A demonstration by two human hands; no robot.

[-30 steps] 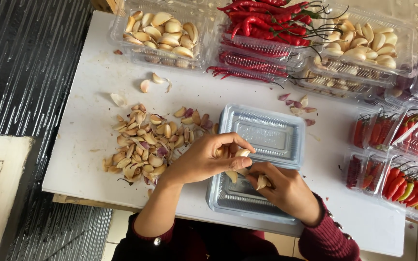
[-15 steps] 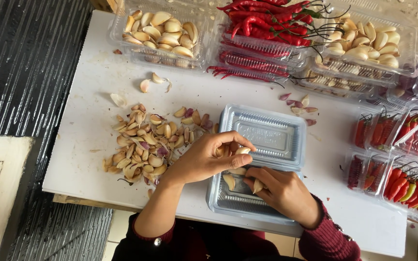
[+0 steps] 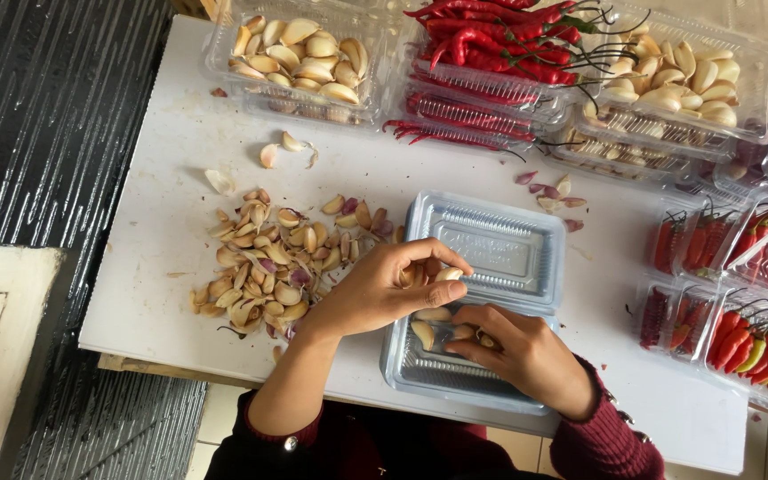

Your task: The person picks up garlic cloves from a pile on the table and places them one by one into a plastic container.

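Since a moment ago, more peeled cloves lie in the clear plastic tray. Left hand pinches a pale peeled garlic clove over it, fingers closed; right hand rests palm-down inside, fingertips pressing cloves together.

Clear tray lies right of garlic pile on table.

From my seat the feed is bright with soft, even daylight. On the white table, shadows are faint and short under the hands. The clear plastic trays throw small glints along the table's far edge. Focus is sharp at centre; the frame's corners bend slightly.
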